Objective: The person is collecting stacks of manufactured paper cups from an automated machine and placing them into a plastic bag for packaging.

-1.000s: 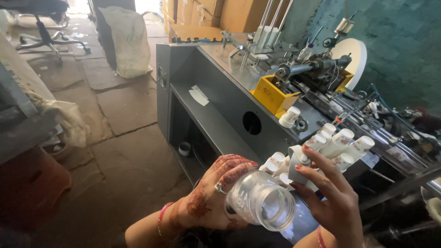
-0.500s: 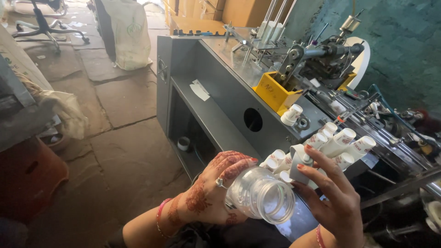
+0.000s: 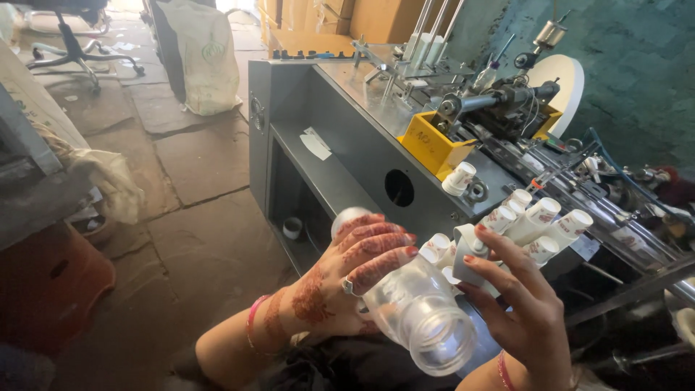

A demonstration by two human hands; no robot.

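Note:
My left hand (image 3: 355, 271) wraps over a long stack of nested clear plastic-wrapped cups (image 3: 423, 318) that points toward me, its open mouth near the bottom of the view. My right hand (image 3: 517, 308) steadies the stack from the right, fingers spread along its side and touching a white paper cup (image 3: 470, 253). Just beyond my hands, several white paper cups (image 3: 539, 217) stand in rows on the grey cup-making machine (image 3: 347, 137).
A yellow box-shaped part (image 3: 434, 145) and a white disc (image 3: 561, 80) sit on the machine top. One cup (image 3: 459, 177) stands alone near the yellow part. A white sack (image 3: 203, 58) and an office chair (image 3: 69, 43) stand on the stone floor, with cardboard boxes (image 3: 376, 18) behind and an orange stool (image 3: 51, 282) at left.
The view has shifted slightly right and closer. My hands keep their hold on the cup stack, which sits a little lower in view.

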